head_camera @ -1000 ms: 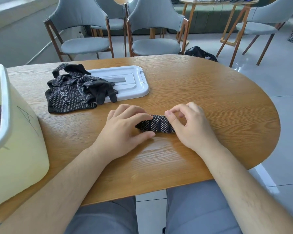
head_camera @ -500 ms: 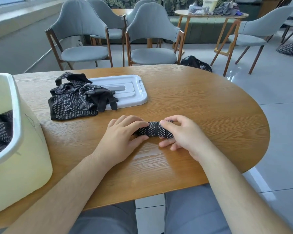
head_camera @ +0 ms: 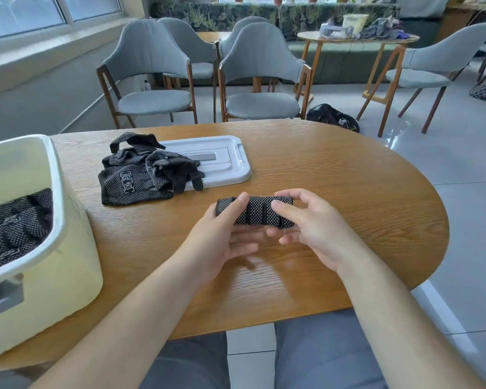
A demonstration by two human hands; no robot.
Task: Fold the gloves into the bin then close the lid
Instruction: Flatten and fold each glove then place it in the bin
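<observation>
Bin [head_camera: 57, 192] cut off at left edge, folded gloves [head_camera: 17, 220] inside only partly seen. Lid [head_camera: 225, 155] flat on table [head_camera: 362, 192], partly under loose glove pile [head_camera: 135, 178]. Left hand [head_camera: 222, 240] & right hand [head_camera: 317, 231] each grip rolled glove [head_camera: 260, 214] btwn them, fingers curled round its ends.

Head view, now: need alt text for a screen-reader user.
The left hand and right hand hold a folded glove, black with white dots, over a wooden table. At the left stands an open cream bin with more gloves inside; its lid lies flat farther back, a loose pile of gloves partly on it.
</observation>
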